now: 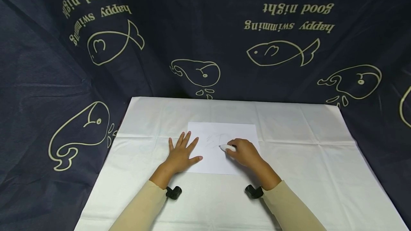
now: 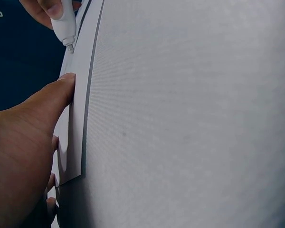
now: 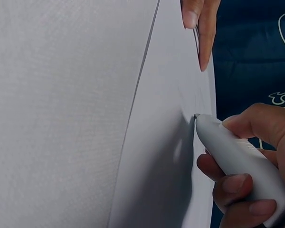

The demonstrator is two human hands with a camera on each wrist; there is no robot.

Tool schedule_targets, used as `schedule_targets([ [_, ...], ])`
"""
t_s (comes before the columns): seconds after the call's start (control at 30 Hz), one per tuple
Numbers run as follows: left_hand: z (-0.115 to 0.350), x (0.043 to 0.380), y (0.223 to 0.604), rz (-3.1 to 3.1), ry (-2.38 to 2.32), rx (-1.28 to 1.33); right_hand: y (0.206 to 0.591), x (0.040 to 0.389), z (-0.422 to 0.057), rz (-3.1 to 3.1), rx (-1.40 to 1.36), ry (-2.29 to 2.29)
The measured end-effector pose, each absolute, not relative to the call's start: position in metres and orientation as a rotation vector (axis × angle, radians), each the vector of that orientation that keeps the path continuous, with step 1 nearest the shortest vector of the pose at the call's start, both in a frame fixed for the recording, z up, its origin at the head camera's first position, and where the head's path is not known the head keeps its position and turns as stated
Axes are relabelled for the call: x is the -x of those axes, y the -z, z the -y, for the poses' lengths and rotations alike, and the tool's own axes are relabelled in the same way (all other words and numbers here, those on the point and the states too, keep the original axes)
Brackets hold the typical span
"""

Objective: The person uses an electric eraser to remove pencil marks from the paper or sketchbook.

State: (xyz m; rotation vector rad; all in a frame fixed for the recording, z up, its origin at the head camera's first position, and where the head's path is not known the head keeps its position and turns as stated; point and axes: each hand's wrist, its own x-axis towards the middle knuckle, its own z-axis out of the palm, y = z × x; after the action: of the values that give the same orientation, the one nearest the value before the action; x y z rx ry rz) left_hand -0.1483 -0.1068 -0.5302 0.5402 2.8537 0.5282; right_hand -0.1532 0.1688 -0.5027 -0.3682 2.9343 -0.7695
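while resting spread left hand (image 1: pixel 179 157) on paper (image 1: pixel 213 161) at its left edge, grips white pen (image 1: pixel 228 148) in right hand (image 1: pixel 247 153), pointed lengthwise toward that edge from mid-paper.

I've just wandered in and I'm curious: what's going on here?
A person is working over a rectangular sheet of white paper lying on a creased white cloth. Their right hand grips a thick, white, pen-shaped tool, its tip at or just above the sheet, near some faint grey marks. Their left hand, fingers spread, lies across the sheet's left edge.
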Motion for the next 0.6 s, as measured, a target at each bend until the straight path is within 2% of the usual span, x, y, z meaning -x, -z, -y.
schedule_targets([
  [0.6,0.1065,0.1482,0.5281,-2.859,-0.523,-0.543,0.5048,0.1550,-0.1612,-2.963,0.363,0.778],
])
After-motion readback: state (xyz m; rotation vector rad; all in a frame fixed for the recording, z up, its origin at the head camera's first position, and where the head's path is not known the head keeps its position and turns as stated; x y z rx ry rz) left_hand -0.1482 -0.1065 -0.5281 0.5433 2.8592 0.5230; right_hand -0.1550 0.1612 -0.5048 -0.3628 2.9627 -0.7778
